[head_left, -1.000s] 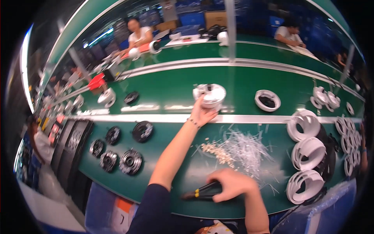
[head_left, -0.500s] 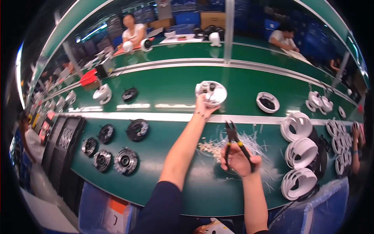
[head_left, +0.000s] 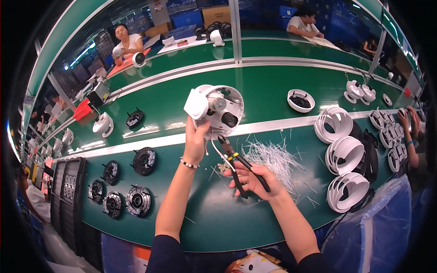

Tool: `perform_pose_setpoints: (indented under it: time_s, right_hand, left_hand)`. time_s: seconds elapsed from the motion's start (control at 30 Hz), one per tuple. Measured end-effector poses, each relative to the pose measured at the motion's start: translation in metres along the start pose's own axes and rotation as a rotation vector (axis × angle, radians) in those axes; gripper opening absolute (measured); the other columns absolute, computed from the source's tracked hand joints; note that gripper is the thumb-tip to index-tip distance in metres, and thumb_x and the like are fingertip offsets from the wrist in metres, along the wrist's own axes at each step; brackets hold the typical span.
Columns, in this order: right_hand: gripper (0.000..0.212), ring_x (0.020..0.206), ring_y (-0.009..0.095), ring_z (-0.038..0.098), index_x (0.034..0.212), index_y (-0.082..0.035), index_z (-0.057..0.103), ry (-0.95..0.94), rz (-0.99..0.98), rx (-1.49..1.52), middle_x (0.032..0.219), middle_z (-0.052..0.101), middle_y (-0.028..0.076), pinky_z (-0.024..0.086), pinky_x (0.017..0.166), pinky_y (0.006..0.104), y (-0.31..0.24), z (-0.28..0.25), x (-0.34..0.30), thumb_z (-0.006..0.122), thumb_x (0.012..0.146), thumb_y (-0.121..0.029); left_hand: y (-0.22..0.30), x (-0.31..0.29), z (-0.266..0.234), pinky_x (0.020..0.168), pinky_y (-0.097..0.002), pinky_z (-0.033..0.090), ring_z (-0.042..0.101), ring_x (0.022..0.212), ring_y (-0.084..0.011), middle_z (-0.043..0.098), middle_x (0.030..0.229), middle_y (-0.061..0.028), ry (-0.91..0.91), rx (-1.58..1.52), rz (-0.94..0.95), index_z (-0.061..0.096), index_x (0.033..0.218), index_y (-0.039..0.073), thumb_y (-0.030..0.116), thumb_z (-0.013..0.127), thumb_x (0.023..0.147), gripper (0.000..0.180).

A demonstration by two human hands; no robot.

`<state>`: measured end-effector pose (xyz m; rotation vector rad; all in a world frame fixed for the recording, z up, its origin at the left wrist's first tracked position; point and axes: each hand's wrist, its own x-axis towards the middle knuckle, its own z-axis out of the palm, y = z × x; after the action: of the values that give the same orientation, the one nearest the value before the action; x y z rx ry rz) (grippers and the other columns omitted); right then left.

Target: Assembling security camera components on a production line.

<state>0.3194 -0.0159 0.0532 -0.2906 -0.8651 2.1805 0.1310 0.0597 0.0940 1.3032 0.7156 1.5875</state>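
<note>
My left hand [head_left: 196, 139] grips a white round camera housing [head_left: 234, 102] by its lower left side, tilted so its inside faces me. Inside sit a small motor and dark round parts, and thin wires [head_left: 214, 148] hang from its lower edge. In my right hand [head_left: 261, 179] are diagonal cutting pliers [head_left: 232, 157] with black and yellow handles. Their jaws point up at the lower rim of the housing, close to the wires; whether they touch is hard to tell. Below and to the right lies a heap of cut white cable-tie strips [head_left: 273, 164].
Several black round parts [head_left: 139, 200] lie at the left beside black trays [head_left: 68, 186]. Stacked white rings [head_left: 346, 154] stand at the right. A white bowl-shaped housing [head_left: 301, 100] sits on the green conveyor belt [head_left: 168, 113]. Co-workers sit across; another person's hands [head_left: 407, 120] are at the far right.
The housing has come nearer to me and turned so its inside shows. My right hand has raised the pliers leftward to the housing. The whole view has shifted.
</note>
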Motion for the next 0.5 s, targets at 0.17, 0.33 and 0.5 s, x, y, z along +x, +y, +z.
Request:
perform_pose_setpoints:
  time_s: [0.17,0.33,0.5]
  right_hand:
    - [0.051,0.087,0.026,0.056,0.123,-0.001,0.036,-0.002,-0.027,0.008,0.114,0.048,0.021,0.049,0.071,0.0399,0.000,-0.002,-0.001,0.040,0.083,-0.032]
    - [0.051,0.090,0.030,0.055,0.120,-0.002,0.040,0.016,0.003,-0.013,0.115,0.046,0.023,0.048,0.072,0.0428,-0.003,-0.003,-0.001,0.042,0.081,-0.035]
    - [0.044,0.093,0.032,0.054,0.117,-0.008,0.046,-0.020,0.054,0.099,0.118,0.044,0.023,0.047,0.072,0.0421,0.009,-0.005,0.011,0.042,0.081,-0.033]
  left_hand:
    - [0.000,-0.009,0.018,0.086,-0.0281,0.035,0.044,0.101,-0.0148,0.046,0.112,-0.0073,-0.055,0.067,0.029,0.033,0.122,0.001,0.006,0.045,0.079,0.045]
    - [-0.002,-0.007,0.016,0.081,-0.0241,0.038,0.044,0.097,-0.0118,0.044,0.112,-0.0058,-0.071,0.077,0.030,0.021,0.129,0.003,0.001,0.047,0.079,0.057]
    - [-0.001,-0.012,-0.002,0.085,-0.0328,0.040,0.048,0.098,-0.0190,0.045,0.111,-0.0092,-0.055,0.306,0.032,0.038,0.120,0.003,0.012,0.053,0.080,0.044]
